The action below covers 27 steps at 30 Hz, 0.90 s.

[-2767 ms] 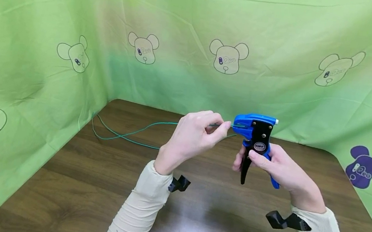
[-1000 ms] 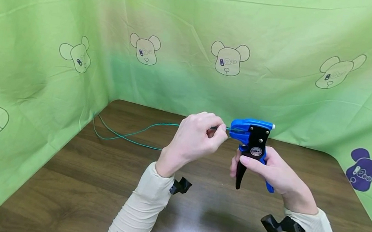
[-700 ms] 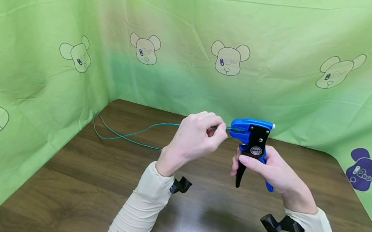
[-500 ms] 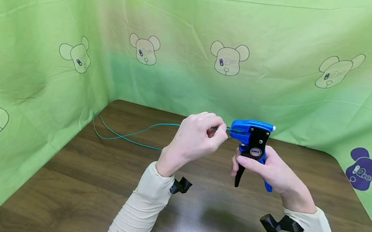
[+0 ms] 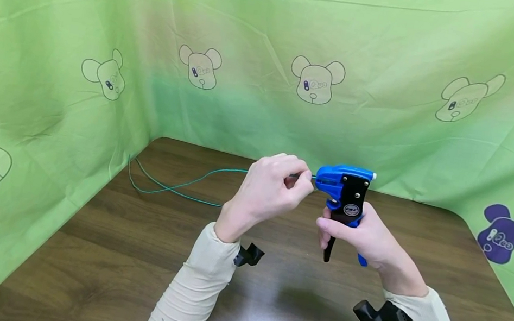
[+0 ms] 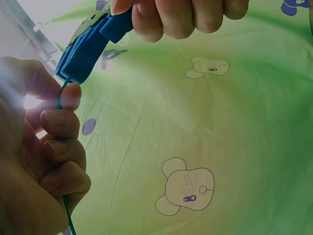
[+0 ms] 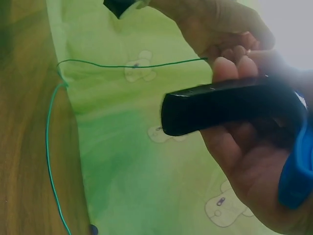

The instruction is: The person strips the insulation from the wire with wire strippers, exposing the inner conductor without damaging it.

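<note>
My left hand [image 5: 273, 187] pinches a thin green wire [image 6: 69, 213] between thumb and forefinger, and the wire runs on along its curled fingers. Just to its right, my right hand [image 5: 373, 243] grips a blue and black wire stripper [image 5: 354, 188] by its handles, its head pointing left. The wire enters the front of the blue head, as the left wrist view also shows; its end inside is hidden. In the right wrist view the black handle [image 7: 220, 107] lies across the right fingers, and a blue handle [image 7: 297, 171] rests by the palm.
Slack green wire loops over the left back of the brown wooden table [image 5: 101, 254]. A green cloth [image 5: 253, 116] with printed bear heads hangs behind and on both sides. Black wrist mounts [image 5: 248, 256] sit on both sleeves.
The stripper and right hand have shifted slightly left towards the left hand. Its handles stand closer together than half a second ago. The left hand is nearly still.
</note>
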Available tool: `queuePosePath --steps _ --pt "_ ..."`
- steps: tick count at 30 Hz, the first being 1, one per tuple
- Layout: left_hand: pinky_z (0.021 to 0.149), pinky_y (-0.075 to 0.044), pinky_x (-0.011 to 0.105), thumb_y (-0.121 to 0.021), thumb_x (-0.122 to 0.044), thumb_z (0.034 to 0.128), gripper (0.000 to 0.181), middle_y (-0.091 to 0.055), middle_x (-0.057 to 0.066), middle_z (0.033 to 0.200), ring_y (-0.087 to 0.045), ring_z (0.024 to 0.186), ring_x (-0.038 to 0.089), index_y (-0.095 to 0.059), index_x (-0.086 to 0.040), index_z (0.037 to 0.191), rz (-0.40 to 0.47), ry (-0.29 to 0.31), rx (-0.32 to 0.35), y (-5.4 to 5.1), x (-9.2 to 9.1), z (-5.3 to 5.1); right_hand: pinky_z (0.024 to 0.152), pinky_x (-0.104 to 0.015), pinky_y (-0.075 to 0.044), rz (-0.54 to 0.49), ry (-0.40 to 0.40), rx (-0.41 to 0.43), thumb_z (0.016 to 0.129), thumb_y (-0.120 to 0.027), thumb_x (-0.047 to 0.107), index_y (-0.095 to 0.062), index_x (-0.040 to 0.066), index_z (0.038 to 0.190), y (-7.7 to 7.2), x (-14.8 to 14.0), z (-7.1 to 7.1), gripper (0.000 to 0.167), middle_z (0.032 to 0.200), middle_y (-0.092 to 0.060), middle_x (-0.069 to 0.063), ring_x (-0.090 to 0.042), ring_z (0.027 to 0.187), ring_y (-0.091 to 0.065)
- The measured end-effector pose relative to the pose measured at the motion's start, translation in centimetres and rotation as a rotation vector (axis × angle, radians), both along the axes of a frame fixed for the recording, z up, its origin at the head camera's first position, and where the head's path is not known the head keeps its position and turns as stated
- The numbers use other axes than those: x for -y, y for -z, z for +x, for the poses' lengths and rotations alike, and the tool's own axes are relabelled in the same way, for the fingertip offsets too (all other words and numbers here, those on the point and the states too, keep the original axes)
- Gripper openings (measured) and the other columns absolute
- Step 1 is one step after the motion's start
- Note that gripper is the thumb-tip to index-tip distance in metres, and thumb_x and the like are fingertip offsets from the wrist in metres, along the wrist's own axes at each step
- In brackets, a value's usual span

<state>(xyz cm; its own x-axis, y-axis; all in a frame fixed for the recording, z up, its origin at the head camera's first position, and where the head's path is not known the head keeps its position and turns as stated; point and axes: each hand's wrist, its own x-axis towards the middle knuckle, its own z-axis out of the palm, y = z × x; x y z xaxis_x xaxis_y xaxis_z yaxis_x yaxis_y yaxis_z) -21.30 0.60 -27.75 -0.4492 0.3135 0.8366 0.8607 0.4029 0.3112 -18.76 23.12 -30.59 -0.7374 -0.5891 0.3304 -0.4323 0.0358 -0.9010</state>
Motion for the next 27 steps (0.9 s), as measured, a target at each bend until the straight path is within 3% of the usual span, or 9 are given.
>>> queuePosePath --steps 11,18,27 --pt "0.052 -0.035 0.022 -0.055 -0.011 0.0859 0.02 -0.047 -0.009 0.063 -0.042 0.06 0.005 -0.061 -0.016 0.067 -0.007 -0.012 -0.008 0.1 0.1 -0.1 0.053 -0.043 -0.05 -0.037 0.03 -0.002 0.095 -0.055 -0.01 -0.055 0.001 0.076 0.2 0.7 0.3 0.023 0.057 -0.055 -0.011 -0.029 0.048 -0.058" --pt "0.053 -0.035 0.023 -0.053 -0.012 0.087 0.021 -0.045 -0.008 0.063 -0.042 0.061 0.006 -0.06 -0.016 0.068 -0.013 -0.045 0.005 0.1 0.2 -0.1 0.051 -0.044 -0.051 -0.095 0.061 0.048 0.096 -0.056 -0.009 -0.05 -0.006 0.08 0.6 1.3 0.5 0.018 0.056 -0.052 -0.011 -0.027 0.047 -0.057" --pt "0.051 -0.035 0.023 -0.053 -0.012 0.0871 0.022 -0.045 -0.008 0.063 -0.042 0.061 0.006 -0.057 -0.017 0.066 -0.013 -0.08 -0.01 0.1 0.0 0.0 0.047 -0.045 -0.05 -0.132 0.087 0.117 0.097 -0.055 -0.006 -0.051 -0.004 0.078 0.7 1.6 0.7 0.019 0.055 -0.052 -0.006 -0.023 0.044 -0.056"
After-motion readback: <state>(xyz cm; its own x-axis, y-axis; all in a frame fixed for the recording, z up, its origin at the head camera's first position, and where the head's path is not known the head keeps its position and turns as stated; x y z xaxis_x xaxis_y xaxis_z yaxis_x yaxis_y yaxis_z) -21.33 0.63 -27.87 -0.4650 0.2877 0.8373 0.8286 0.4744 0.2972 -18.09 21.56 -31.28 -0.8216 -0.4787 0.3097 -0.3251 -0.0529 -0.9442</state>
